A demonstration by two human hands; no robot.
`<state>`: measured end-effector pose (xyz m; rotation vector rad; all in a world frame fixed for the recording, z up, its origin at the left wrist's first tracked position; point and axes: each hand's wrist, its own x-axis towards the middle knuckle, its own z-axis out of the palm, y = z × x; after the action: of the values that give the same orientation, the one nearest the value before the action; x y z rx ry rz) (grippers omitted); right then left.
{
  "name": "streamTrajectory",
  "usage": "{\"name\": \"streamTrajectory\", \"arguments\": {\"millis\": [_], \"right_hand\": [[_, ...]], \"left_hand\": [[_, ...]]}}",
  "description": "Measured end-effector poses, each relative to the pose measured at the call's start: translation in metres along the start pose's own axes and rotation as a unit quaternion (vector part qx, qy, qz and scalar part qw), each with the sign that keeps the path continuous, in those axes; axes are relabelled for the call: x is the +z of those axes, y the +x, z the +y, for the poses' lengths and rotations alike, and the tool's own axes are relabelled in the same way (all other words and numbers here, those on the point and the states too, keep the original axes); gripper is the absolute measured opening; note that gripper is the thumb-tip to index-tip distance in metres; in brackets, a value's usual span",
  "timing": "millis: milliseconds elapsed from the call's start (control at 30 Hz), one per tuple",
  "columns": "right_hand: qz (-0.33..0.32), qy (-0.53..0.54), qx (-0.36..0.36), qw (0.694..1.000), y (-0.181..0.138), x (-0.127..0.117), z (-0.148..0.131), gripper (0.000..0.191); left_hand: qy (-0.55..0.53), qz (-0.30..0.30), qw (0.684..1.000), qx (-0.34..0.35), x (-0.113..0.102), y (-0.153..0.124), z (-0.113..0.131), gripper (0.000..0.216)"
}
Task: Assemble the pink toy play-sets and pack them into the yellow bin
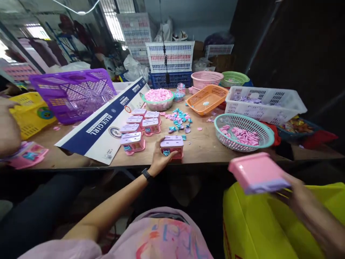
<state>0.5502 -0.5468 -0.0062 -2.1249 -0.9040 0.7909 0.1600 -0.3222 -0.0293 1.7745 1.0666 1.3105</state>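
My left hand [159, 158] is closed around the side of a small toy house [174, 144] with a lilac roof, pink base and blue piece on its front, standing at the table's near edge. Off to the right, my right hand [295, 192] grips a pink plastic toy piece with a lilac rim [257, 171], blurred by motion, above an open yellow bag [242, 212]. Several similar toy houses [133, 140] stand in rows left of my left hand. Loose blue and lilac parts [179, 120] lie scattered behind it.
A teal basket [219, 138] of pink pieces sits at right, near a white crate [266, 111] and an orange basket [201, 108]. A bowl of pink pieces [158, 96] stands behind. A cardboard divider [105, 126] separates a co-worker's arm [9, 129] and purple crate [48, 104].
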Motion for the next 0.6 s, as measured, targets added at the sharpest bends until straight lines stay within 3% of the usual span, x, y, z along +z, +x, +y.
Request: {"name": "streamTrajectory", "arguments": {"millis": [33,100,167,267,333,433,600], "right_hand": [[-0.008,0.066,0.011,0.998,-0.001,0.024,-0.032,0.057],[-0.091,0.125,0.041,0.987,0.002,0.084,-0.1,0.052],[-0.154,0.117,0.064,0.979,0.013,0.145,-0.162,0.049],[-0.157,0.069,0.111,0.979,0.031,0.215,-0.222,0.058],[-0.161,0.042,0.115,0.979,0.036,0.242,-0.239,0.061],[-0.195,0.026,0.109,0.974,0.029,0.266,-0.245,0.053],[-0.23,0.126,0.108,0.959,0.0,0.289,-0.239,0.048]], "left_hand": [[0.011,0.02,1.0,0.001,-0.014,0.009,-0.012,0.082],[0.026,0.045,0.999,0.001,-0.034,0.027,-0.034,0.081],[0.039,0.053,0.998,-0.013,-0.045,0.043,-0.05,0.079],[0.025,0.031,0.999,-0.034,-0.05,0.059,-0.064,0.075],[-0.012,0.015,0.999,-0.039,-0.05,0.062,-0.067,0.066],[-0.06,-0.005,0.996,-0.06,-0.048,0.057,-0.065,0.057],[-0.007,-0.045,0.998,-0.043,-0.05,0.054,-0.064,0.073]]}}
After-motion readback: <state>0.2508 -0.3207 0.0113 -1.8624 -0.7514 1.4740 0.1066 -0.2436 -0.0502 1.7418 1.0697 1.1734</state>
